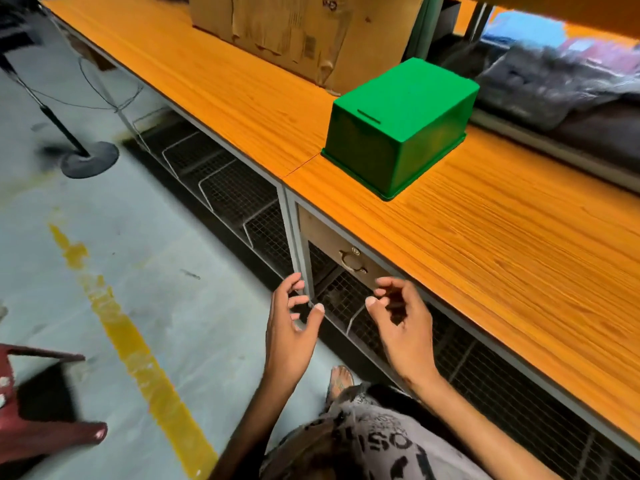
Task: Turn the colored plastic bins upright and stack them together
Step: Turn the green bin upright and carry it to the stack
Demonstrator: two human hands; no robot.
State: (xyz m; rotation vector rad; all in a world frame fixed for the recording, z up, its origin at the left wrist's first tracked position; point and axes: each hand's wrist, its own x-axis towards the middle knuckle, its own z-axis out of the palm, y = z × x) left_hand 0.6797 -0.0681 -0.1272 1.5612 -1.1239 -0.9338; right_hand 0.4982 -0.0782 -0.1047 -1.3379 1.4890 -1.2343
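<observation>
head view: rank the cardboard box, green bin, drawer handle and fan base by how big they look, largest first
1. cardboard box, though cut off by the top edge
2. green bin, upside down on the orange table
3. fan base on the floor
4. drawer handle

The fan base lies farther from the camera, so its true size against the bin is unsure.

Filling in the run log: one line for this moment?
bin: upside down on table | left hand: empty | right hand: empty | both below table edge

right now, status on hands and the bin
Left hand and right hand open, empty, below table edge. Green bin upside down on orange table. Nothing in the way.
</observation>
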